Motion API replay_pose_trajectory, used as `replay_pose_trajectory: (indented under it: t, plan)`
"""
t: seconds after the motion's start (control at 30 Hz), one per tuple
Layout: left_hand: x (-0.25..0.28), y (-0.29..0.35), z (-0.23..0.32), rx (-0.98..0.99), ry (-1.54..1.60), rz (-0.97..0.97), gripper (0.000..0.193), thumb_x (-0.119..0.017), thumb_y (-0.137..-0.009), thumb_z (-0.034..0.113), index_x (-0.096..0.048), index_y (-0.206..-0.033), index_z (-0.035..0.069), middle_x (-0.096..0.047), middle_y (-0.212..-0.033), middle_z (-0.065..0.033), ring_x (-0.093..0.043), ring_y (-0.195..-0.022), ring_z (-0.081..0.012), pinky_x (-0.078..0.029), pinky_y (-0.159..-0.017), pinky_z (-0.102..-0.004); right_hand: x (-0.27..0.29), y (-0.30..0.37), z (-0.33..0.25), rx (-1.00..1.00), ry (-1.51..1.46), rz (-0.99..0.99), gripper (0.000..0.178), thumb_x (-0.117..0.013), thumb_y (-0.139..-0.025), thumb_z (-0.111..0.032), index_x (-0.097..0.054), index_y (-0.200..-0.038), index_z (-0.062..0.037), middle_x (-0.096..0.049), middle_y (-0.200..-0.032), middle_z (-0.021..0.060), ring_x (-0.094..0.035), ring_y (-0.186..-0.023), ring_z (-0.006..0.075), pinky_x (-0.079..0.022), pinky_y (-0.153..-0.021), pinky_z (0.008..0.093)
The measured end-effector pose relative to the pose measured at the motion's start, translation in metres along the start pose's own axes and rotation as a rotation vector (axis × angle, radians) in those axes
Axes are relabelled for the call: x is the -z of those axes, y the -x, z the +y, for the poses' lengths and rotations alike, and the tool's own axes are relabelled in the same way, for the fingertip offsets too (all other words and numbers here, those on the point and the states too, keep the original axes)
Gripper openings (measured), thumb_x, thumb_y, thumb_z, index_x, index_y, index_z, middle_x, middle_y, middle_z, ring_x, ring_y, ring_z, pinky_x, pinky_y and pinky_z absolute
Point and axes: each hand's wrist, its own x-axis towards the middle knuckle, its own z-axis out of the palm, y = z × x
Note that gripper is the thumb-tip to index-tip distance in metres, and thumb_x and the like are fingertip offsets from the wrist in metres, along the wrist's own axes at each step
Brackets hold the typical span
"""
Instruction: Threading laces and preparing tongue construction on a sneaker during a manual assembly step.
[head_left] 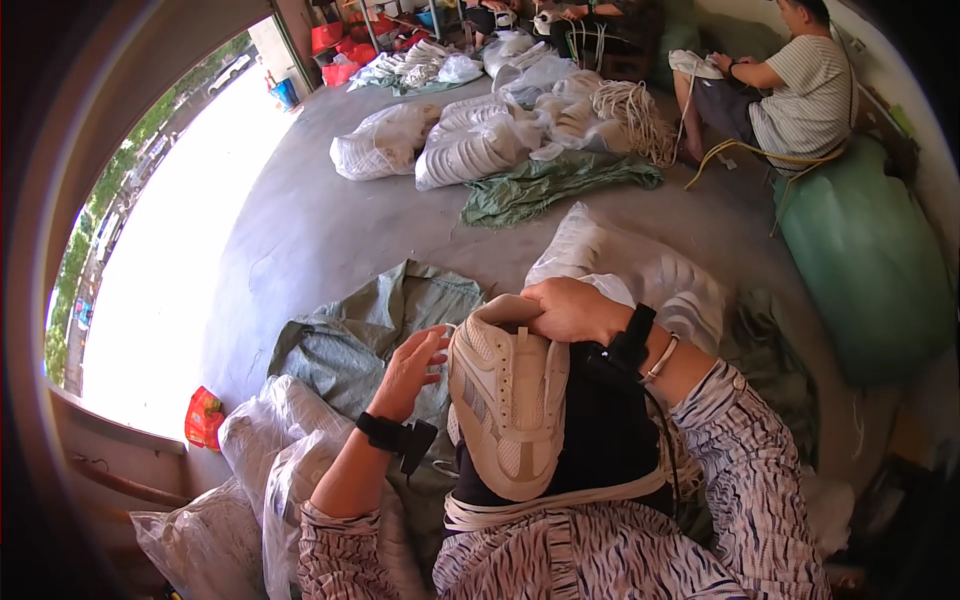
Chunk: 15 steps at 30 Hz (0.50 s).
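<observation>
A beige and white sneaker upper [510, 410] with grey side stripes rests over my dark-covered lap, toe toward me. Its eyelets show no lace. My right hand [578, 310] grips it by the collar at the far end, thumb and fingers closed on the edge. Beside the upper's left side, my left hand [408, 372] has its fingers spread, the tips close to the collar. Whether they touch it, I cannot tell. A bundle of pale cords [560, 508] lies across my lap below the toe.
A clear bag of shoe parts [660, 275] lies just beyond my right hand; more plastic bags [290, 430] sit at lower left. A green sack [390, 310] spreads on the floor. Another person [800, 95] sits at far right near a big green bundle [865, 260].
</observation>
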Motion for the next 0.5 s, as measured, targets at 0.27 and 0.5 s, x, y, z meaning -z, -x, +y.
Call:
replay_pose_trajectory:
  t: [0.27, 0.5]
  plan:
    - [-0.068, 0.017, 0.011, -0.647, -0.656, 0.191, 0.09, -0.077, -0.07, 0.028, -0.025, -0.14, 0.004, -0.037, -0.133, -0.0202, -0.041, -0.12, -0.0342, -0.036, -0.101, -0.0434, 0.011, -0.012, -0.004, 0.106, 0.015, -0.056, 0.041, -0.067, -0.074, -0.026, -0.062, -0.108, -0.0034, -0.067, -0.093, 0.0164, -0.063, -0.091, 0.0306, -0.048, -0.079, 0.037]
    - [-0.067, 0.031, 0.012, -0.518, -0.709, 0.21, 0.091, -0.077, -0.067, 0.037, -0.028, -0.138, 0.006, -0.04, -0.13, -0.0208, -0.041, -0.121, -0.0378, -0.037, -0.1, -0.0443, -0.009, 0.041, -0.009, 0.246, 0.186, 0.045, 0.048, -0.06, -0.081, -0.031, -0.047, -0.111, 0.0039, -0.061, -0.104, 0.0251, -0.058, -0.099, 0.0395, -0.044, -0.086, 0.0446]
